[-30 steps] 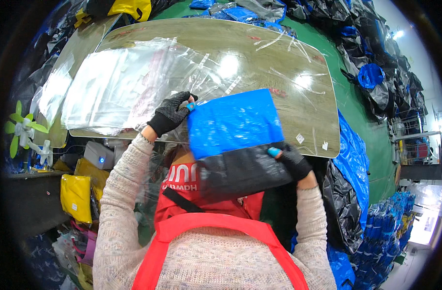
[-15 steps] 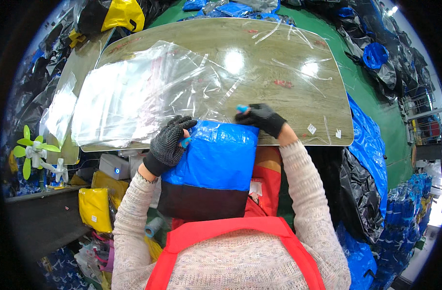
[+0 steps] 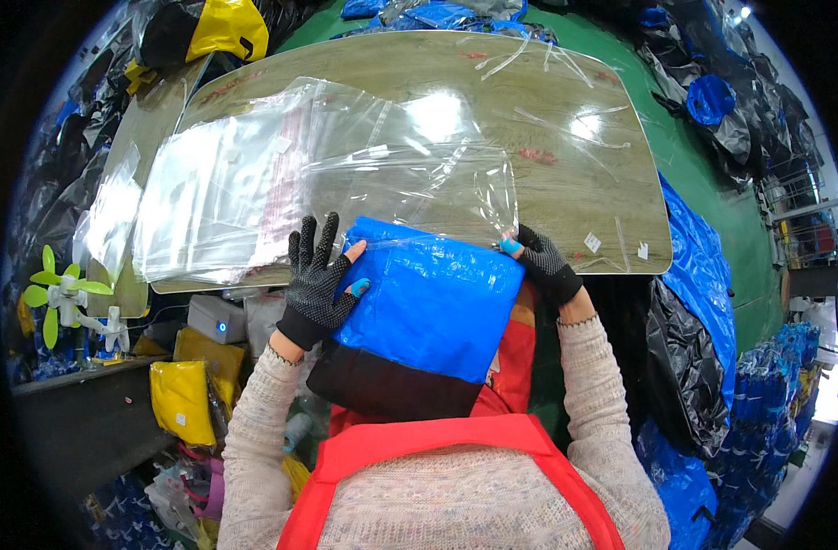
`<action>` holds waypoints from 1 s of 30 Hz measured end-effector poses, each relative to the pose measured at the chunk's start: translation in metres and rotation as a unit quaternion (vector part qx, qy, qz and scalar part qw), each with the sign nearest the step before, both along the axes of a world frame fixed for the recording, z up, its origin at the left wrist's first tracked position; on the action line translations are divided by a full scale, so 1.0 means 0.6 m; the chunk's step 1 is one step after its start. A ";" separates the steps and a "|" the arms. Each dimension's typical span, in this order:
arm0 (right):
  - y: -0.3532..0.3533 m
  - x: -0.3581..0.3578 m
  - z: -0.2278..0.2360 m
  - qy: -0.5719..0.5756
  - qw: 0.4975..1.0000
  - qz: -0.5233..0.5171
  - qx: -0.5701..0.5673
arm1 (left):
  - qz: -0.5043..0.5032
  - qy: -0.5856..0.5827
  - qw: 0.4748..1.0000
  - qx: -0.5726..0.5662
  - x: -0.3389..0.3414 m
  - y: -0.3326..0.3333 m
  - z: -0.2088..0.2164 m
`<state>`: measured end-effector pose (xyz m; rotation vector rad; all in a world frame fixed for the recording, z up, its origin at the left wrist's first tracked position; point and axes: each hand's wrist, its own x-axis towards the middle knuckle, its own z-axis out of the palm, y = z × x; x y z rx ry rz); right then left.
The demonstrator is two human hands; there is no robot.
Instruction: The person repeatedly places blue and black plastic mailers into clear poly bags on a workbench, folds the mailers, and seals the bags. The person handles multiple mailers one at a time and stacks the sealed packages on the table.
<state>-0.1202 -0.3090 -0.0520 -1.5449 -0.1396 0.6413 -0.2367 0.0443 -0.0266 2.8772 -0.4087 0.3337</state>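
Note:
A folded blue pack (image 3: 428, 302) with a black lower band (image 3: 391, 378) lies tilted across my lap and the near table edge. My left hand (image 3: 318, 280), in a black dotted glove with bare thumb and index tips, rests on the pack's left edge with its fingers spread. Blue wrapping covers the thumb. My right hand (image 3: 542, 261), gloved alike, pinches the near right corner of a clear plastic bag (image 3: 428, 179) beside the pack's upper right corner. That bag stretches over the table behind the pack. Whether the pack's top edge lies inside it I cannot tell.
A stack of clear plastic bags (image 3: 217, 183) covers the left of the wood-patterned table (image 3: 565, 211). A green fan (image 3: 66, 289) and yellow packs (image 3: 180, 399) are at the left. Black and blue sheeting (image 3: 689, 357) hangs at the right.
My right hand has moved right and nearer, drawing the clear bag's edge along. The blue pack has turned and shifted right. My left hand's fingers have spread.

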 end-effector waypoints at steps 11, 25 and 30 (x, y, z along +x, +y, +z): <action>-0.032 -0.056 0.036 0.062 0.996 0.049 0.041 | 0.004 0.158 0.919 -0.360 -0.007 0.013 -0.023; -0.016 -0.195 -0.069 -0.171 0.963 -0.098 -0.186 | 0.093 0.396 0.750 -0.522 0.104 0.026 -0.007; -0.044 -0.179 -0.078 0.029 0.980 -0.131 0.145 | 0.133 0.255 0.804 -0.520 0.091 -0.011 -0.024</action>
